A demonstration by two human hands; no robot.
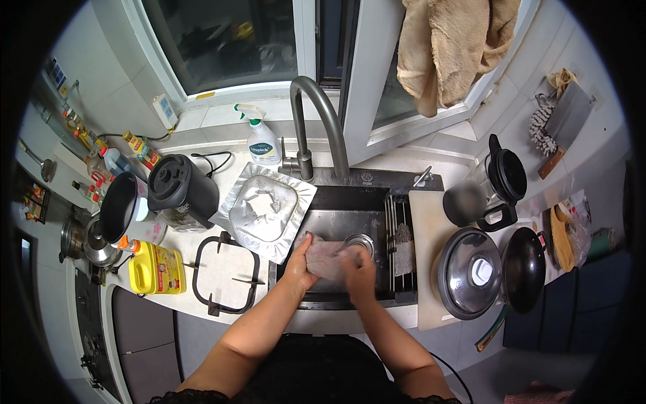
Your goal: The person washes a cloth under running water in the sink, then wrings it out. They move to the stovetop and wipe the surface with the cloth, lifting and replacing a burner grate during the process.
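A limp, wet-looking greyish-pink cloth (326,261) is stretched between my hands over the dark sink (336,197). My left hand (299,267) grips its left edge, thumb on top. At the cloth's right side, my right hand (361,273) has its fingers curled in against it; they are somewhat blurred by motion. Just beyond the right fingers shows the round metal drain (361,240), partly covered by that hand. The tall grey faucet (321,121) arches over the back of the sink; no water stream can be made out.
Left of the sink are a foil stove liner (264,210), a black burner grate (225,273), a yellow jug (156,268) and a spray bottle (262,145). A rack with a grey scrubbing pad (403,250) stands inside the sink's right. Beyond it lie a cutting board (431,296) and a lidded pot (469,274).
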